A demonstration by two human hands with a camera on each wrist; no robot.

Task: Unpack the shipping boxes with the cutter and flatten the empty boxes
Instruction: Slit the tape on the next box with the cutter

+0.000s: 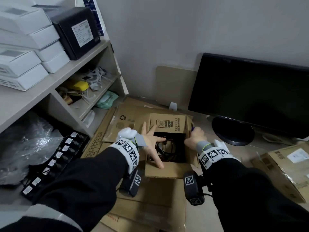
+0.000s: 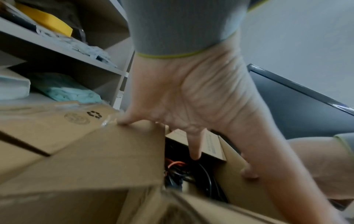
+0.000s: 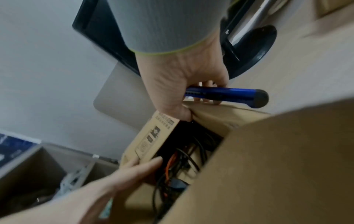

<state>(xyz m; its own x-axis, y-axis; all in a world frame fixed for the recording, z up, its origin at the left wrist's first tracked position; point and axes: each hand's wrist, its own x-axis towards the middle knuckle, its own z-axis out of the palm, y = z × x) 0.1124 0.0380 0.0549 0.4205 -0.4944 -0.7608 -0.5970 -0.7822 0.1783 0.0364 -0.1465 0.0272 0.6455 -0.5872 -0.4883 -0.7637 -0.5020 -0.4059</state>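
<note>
An open brown shipping box (image 1: pixel 164 169) stands on the floor with its flaps spread. Inside lie tangled black and orange cables (image 1: pixel 167 146) and a small printed carton (image 1: pixel 168 123) against the far wall. My left hand (image 1: pixel 153 140) is spread wide over the opening, fingers straight, one fingertip (image 2: pixel 195 156) reaching down toward the cables and another resting on the left flap (image 2: pixel 107 150). My right hand (image 1: pixel 195 136) grips the blue cutter (image 3: pixel 226 96) and holds the right flap's edge (image 3: pixel 214 116) with its thumb.
Flattened cardboard (image 1: pixel 117 124) lies under and behind the box. A black monitor (image 1: pixel 250 92) on a round stand is at the right, a shelf unit (image 1: pixel 70 77) with white boxes at the left. Black trays (image 1: pixel 55 161) lie left, another parcel (image 1: pixel 287 166) right.
</note>
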